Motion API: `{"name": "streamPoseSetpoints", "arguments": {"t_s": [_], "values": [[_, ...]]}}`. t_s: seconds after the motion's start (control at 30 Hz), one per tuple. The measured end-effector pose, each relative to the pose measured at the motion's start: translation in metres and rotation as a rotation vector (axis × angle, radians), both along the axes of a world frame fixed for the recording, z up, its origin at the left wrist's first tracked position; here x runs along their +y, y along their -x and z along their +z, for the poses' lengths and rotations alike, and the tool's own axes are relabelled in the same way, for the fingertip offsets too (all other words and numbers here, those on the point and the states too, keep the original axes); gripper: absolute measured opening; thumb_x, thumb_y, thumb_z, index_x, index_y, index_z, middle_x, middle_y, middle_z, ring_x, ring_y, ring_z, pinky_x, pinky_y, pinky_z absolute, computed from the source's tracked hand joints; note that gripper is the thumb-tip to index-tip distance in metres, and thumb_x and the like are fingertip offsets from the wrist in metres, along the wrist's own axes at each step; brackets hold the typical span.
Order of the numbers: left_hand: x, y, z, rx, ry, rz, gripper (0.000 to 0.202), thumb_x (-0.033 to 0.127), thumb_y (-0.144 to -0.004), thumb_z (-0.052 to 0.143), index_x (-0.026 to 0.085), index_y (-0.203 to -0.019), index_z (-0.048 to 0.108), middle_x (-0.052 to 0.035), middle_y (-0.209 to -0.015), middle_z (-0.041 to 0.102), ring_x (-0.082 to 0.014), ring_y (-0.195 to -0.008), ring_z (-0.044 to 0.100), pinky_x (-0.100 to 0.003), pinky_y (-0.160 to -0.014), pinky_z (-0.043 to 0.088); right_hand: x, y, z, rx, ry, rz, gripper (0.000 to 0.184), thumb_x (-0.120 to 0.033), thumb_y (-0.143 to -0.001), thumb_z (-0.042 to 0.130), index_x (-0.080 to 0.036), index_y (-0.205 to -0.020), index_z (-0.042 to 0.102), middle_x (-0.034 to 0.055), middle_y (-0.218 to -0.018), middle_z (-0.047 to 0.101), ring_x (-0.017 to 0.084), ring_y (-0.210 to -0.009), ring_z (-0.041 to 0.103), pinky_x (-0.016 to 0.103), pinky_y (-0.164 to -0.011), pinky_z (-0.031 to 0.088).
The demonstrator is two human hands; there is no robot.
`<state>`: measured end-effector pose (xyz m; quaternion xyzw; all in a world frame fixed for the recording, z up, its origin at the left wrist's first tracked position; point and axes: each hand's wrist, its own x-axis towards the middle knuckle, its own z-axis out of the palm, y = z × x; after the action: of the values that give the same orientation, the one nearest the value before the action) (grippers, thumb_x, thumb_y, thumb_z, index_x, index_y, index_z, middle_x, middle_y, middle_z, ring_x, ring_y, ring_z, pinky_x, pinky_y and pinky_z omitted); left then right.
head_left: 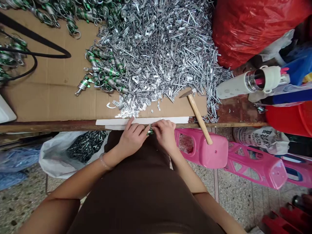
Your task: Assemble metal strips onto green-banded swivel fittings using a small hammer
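My left hand (133, 136) and my right hand (165, 133) meet at the table's front edge, fingers pinched together round a small silver and green metal part (150, 131). Both hands are closed on it. Just beyond them lies a white strip (117, 122) along the edge of the cardboard sheet (48, 94). A big heap of loose small silver metal pieces (158, 48) covers the cardboard ahead. Finished silver parts with green bands (104, 73) lie in a cluster at the heap's left side.
A wooden-handled hammer (198, 117) lies right of my hands, overhanging the table edge. Pink plastic stools (207, 149) stand below. A white flask (243, 85), a red bag (253, 26) and a red tub (292, 117) are at right. A white bag of parts (80, 149) sits under the table at left.
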<state>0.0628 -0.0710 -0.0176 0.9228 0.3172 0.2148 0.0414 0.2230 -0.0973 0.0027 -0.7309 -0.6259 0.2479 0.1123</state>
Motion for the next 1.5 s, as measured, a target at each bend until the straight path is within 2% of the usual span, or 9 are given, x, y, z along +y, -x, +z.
{"name": "streamPoseSetpoints", "arguments": {"t_s": [0.13,0.5,0.7,0.97,1.03,1.13,1.23,1.37,1.5], "values": [[0.004,0.003,-0.002,-0.022,-0.012,-0.053,0.016,0.018,-0.086,0.049,0.017,-0.095,0.062,-0.0021,-0.077,0.061,-0.0172,-0.079,0.053,-0.049,-0.102,0.038,0.004,-0.001,0.002,-0.006,0.023,0.015,0.013,-0.026,-0.086,0.053,-0.022,-0.08,0.063,0.0014,-0.085,0.065,0.02,-0.085,0.048,0.034,-0.078,0.026],[-0.001,-0.002,0.006,0.037,0.054,0.018,0.016,0.019,-0.086,0.051,0.018,-0.097,0.063,-0.0031,-0.079,0.061,-0.0189,-0.08,0.052,-0.052,-0.101,0.037,-0.001,-0.003,0.003,0.012,-0.02,0.014,0.009,-0.026,-0.083,0.058,-0.024,-0.078,0.065,-0.0018,-0.083,0.067,0.018,-0.084,0.048,0.033,-0.079,0.024],[-0.001,-0.001,0.005,0.034,0.064,0.019,0.018,0.016,-0.086,0.049,0.017,-0.098,0.062,-0.0037,-0.08,0.062,-0.0184,-0.08,0.054,-0.052,-0.101,0.038,0.009,-0.001,0.009,-0.075,0.081,-0.017,0.006,-0.025,-0.081,0.059,-0.021,-0.079,0.063,0.0027,-0.087,0.063,0.021,-0.087,0.049,0.034,-0.077,0.025],[0.004,0.01,-0.007,-0.228,0.117,-0.035,0.01,0.016,-0.085,0.054,0.019,-0.09,0.061,-0.0004,-0.083,0.066,-0.0142,-0.083,0.058,-0.043,-0.099,0.044,0.038,-0.013,0.013,-0.058,0.196,0.118,0.009,-0.026,-0.071,0.066,-0.02,-0.071,0.06,0.0043,-0.088,0.061,0.023,-0.09,0.049,0.033,-0.075,0.027],[0.002,0.009,-0.007,-0.229,0.112,-0.02,0.01,0.014,-0.084,0.054,0.018,-0.09,0.061,-0.0008,-0.083,0.066,-0.0143,-0.083,0.058,-0.044,-0.099,0.044,0.042,-0.022,0.011,0.068,0.169,0.108,0.006,-0.024,-0.073,0.064,-0.02,-0.071,0.06,0.0021,-0.083,0.061,0.021,-0.087,0.051,0.033,-0.076,0.029],[0.0,0.007,-0.005,-0.235,0.119,-0.004,0.01,0.012,-0.083,0.055,0.016,-0.089,0.061,-0.0021,-0.083,0.065,-0.0146,-0.082,0.058,-0.044,-0.099,0.045,0.051,-0.039,0.005,0.239,0.021,-0.08,0.004,-0.022,-0.078,0.056,-0.02,-0.076,0.058,0.0006,-0.078,0.062,0.016,-0.077,0.053,0.03,-0.073,0.035],[-0.001,0.005,-0.004,-0.254,0.124,0.008,0.01,0.011,-0.082,0.055,0.016,-0.088,0.061,-0.0027,-0.082,0.064,-0.0146,-0.082,0.058,-0.043,-0.097,0.046,0.067,-0.048,-0.003,0.165,-0.135,-0.242,0.007,-0.022,-0.079,0.052,-0.019,-0.078,0.058,0.0031,-0.081,0.063,0.017,-0.075,0.054,0.03,-0.071,0.039],[-0.001,0.004,-0.003,-0.246,0.144,0.017,0.011,0.012,-0.084,0.052,0.017,-0.088,0.062,-0.0018,-0.082,0.064,-0.0139,-0.082,0.058,-0.042,-0.098,0.046,0.087,-0.042,-0.01,-0.03,-0.195,-0.199,0.012,-0.024,-0.081,0.052,-0.018,-0.084,0.062,0.0062,-0.089,0.065,0.022,-0.087,0.053,0.035,-0.081,0.039],[-0.002,0.004,-0.002,-0.246,0.155,0.042,0.012,0.012,-0.084,0.052,0.019,-0.088,0.062,-0.0009,-0.083,0.065,-0.0136,-0.082,0.059,-0.042,-0.097,0.045,0.091,-0.038,-0.012,-0.11,-0.15,-0.156,0.014,-0.019,-0.081,0.049,-0.017,-0.083,0.063,0.0093,-0.09,0.063,0.024,-0.09,0.052,0.037,-0.084,0.037]]}}
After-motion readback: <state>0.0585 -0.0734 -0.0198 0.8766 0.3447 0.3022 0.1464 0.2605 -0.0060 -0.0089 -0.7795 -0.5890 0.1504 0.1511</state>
